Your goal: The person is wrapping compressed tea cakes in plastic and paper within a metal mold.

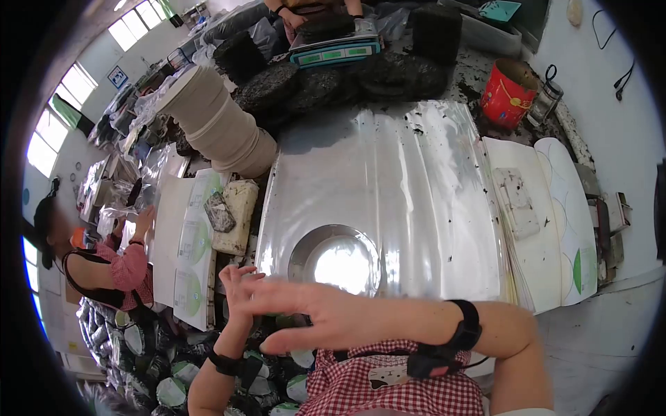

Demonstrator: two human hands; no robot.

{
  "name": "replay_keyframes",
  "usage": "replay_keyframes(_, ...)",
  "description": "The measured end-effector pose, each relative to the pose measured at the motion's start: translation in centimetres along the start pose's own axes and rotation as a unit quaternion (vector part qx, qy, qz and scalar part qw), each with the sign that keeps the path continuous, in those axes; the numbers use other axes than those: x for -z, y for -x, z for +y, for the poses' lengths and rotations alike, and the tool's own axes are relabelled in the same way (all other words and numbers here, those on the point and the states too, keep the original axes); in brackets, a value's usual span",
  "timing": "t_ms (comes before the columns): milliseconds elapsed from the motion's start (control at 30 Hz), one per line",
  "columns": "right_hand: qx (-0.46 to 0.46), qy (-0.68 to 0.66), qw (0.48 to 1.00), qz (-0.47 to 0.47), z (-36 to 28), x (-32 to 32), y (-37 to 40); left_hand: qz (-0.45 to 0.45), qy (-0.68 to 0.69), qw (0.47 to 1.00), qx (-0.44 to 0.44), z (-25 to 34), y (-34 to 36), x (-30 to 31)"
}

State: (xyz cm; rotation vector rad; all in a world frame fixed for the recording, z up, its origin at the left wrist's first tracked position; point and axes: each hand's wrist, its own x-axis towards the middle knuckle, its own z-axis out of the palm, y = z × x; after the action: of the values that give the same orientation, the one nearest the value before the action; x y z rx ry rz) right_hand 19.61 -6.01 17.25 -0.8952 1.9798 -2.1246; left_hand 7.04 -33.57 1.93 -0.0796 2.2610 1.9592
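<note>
My right hand (312,315) is raised in front of my body, palm down, its fingers apart and slightly blurred, with nothing in it. Behind it and to its left, my left hand (239,291) is lifted with spread fingers, also holding nothing. Both are at the near edge of a shiny metal sheet (319,180). A round metal ring or shallow pan (302,246) lies on the sheet just beyond my hands, bright with glare inside. To the left, a small dark-stained block (220,212) rests on a pale block (238,229).
A tall leaning stack of round discs (225,121) stands back left. Dark round cakes (270,87) and a scale (336,54) are at the back, near a person's hands. A red bucket (508,93) is back right. Another person (114,270) works at left.
</note>
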Motion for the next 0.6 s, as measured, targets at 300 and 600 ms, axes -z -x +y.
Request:
replay_keyframes(300,-0.175,0.620,0.763,-0.051,5.6,8.8,17.1,-0.429,-0.403,0.740,-0.325,0.7,-2.0,-4.5)
replay_keyframes(600,-0.363,0.566,0.723,0.159,5.2,9.0,18.1,-0.640,-0.322,0.662,-0.220,1.4,-9.6,-7.9)
